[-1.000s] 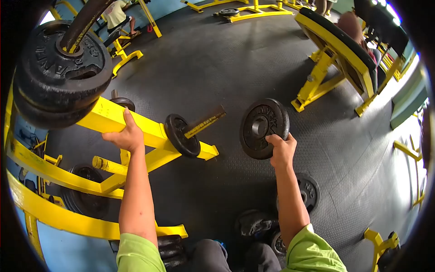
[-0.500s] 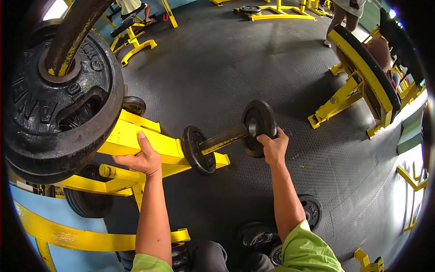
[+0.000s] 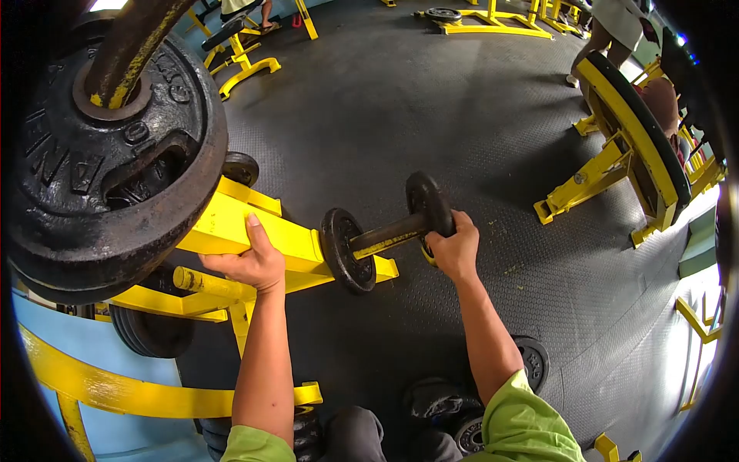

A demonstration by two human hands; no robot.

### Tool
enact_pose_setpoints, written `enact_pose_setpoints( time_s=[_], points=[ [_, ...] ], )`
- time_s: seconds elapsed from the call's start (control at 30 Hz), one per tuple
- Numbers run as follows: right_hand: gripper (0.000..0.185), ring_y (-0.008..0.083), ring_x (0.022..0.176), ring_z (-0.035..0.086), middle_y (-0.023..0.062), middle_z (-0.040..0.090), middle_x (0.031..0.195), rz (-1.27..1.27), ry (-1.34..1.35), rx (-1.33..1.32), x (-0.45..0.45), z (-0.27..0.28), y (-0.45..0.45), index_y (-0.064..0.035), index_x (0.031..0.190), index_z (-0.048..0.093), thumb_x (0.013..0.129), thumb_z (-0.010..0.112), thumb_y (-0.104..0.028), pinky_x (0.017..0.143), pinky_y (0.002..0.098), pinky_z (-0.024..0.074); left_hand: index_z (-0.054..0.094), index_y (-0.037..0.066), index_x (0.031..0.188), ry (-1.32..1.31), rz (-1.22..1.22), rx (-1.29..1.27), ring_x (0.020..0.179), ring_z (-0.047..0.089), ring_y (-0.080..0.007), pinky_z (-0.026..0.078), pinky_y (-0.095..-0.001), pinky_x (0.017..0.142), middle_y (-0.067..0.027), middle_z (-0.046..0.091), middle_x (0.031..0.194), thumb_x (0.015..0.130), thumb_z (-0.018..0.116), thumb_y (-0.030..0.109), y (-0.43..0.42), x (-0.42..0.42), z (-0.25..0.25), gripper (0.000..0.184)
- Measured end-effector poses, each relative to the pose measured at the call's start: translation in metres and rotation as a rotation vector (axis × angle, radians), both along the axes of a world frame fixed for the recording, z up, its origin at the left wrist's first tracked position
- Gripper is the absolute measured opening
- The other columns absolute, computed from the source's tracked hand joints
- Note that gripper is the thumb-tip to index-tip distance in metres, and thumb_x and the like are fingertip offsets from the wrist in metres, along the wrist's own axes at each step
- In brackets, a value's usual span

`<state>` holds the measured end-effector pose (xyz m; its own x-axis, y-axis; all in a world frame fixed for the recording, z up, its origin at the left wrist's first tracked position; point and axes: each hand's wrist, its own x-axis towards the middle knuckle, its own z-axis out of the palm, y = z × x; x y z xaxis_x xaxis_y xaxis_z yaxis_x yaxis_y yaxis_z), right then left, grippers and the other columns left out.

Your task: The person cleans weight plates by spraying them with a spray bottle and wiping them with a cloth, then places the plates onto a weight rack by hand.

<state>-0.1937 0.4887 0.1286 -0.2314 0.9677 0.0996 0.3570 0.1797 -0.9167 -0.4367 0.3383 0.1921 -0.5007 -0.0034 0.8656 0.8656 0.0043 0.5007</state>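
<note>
A black weight plate [image 3: 429,202] is in my right hand [image 3: 454,248], whose fingers and thumb close around its near side. It sits tilted at the outer end of a worn bar [image 3: 392,232]; I cannot tell whether the bar passes through its hole. Another black plate [image 3: 348,250] is on the bar's inner end, beside a yellow beam [image 3: 296,250]. My left hand [image 3: 258,262] lies at that beam with its thumb up and fingers stretched left. Large black plates [image 3: 100,177] hang on a thick bar close on the left.
A yellow-framed bench [image 3: 616,154] stands at the right, with people beyond it. Loose plates [image 3: 533,360] rest on the black rubber floor [image 3: 346,115] near my knees. A curved yellow bar [image 3: 154,396] runs at lower left, and other yellow gym frames [image 3: 493,27] stand farther back.
The plate in my right hand has turned more edge-on and shifted slightly left. My left hand stays at the beam. The whole view has shifted a little.
</note>
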Motion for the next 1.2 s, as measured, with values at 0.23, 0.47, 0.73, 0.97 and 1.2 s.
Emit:
enact_pose_setpoints(
  time_s=[0.23,0.47,0.73,0.97,1.2],
  points=[
    [0.046,0.0300,0.090,0.058,0.0124,0.060,0.088,0.098,-0.098,0.221,-0.032,-0.009,-0.030,0.0002,0.108,0.065,0.064,0.071,-0.009,0.086,0.0398,0.0402,0.021,-0.001,0.131,-0.003,0.016,0.014,0.098,0.063,-0.0309,0.055,-0.0402,0.087,-0.0229,0.053,0.115,0.082,0.072,0.017,0.001,0.001,0.001,0.073],
    [0.051,0.0331,0.094,0.054,0.0137,0.058,0.098,0.072,-0.052,0.179,-0.072,-0.028,-0.075,0.0004,0.115,0.063,0.066,0.071,-0.010,0.087,0.0411,0.0412,0.023,0.000,0.127,-0.035,-0.018,-0.004,0.105,0.061,-0.0295,0.053,-0.0402,0.091,-0.0233,0.051,0.119,0.085,0.070,0.015,-0.001,0.006,0.002,0.065],
    [0.061,0.0360,0.094,0.055,0.0169,0.057,0.096,0.109,0.035,0.120,-0.079,-0.028,-0.088,0.0043,0.116,0.061,0.069,0.081,-0.030,0.087,0.0435,0.0438,0.019,0.000,0.129,-0.009,0.103,-0.065,0.096,0.064,-0.0319,0.056,-0.0405,0.085,-0.0221,0.055,0.112,0.082,0.073,0.022,-0.002,0.003,0.002,0.075],
    [0.070,0.0349,0.089,0.055,0.0177,0.056,0.094,0.159,0.102,0.193,-0.082,-0.037,-0.095,0.0073,0.114,0.061,0.067,0.081,-0.041,0.083,0.0425,0.0454,0.019,0.000,0.129,-0.056,0.100,-0.089,0.095,0.064,-0.0323,0.056,-0.0407,0.086,-0.0220,0.055,0.113,0.082,0.073,0.022,-0.003,0.007,0.004,0.075],
    [0.069,0.0301,0.089,0.055,0.0160,0.057,0.093,0.179,0.155,0.296,-0.090,-0.048,-0.101,0.0098,0.117,0.059,0.076,0.075,-0.043,0.083,0.0378,0.0459,0.021,0.001,0.127,-0.052,0.113,-0.077,0.100,0.063,-0.0308,0.055,-0.0409,0.088,-0.0226,0.054,0.115,0.083,0.072,0.025,-0.003,0.004,0.001,0.072]
  ],
)
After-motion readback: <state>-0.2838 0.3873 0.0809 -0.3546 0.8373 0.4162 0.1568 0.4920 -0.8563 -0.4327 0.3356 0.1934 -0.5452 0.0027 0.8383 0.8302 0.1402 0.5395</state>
